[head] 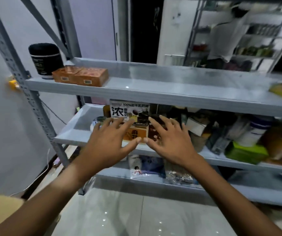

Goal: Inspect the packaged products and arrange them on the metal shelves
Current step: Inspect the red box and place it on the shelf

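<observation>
Reaching toward the middle shelf (pixel 72 139), I spread my left hand (pixel 108 142) and right hand (pixel 168 142), fingers straight, thumbs nearly touching, gripping nothing, before the packaged box (pixel 130 116) standing there.

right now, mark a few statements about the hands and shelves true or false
1. Both hands are spread open in front of the middle shelf. True: the left hand and right hand hold nothing.
2. The orange boxes sit on the bottom shelf. False: they are on the top shelf.
3. A black cylindrical container stands left of the orange boxes. True.
4. The green package lies at the left end of the middle shelf. False: it lies toward the right.
5. The right hand grips the white carton. False: its fingers are straight.
</observation>
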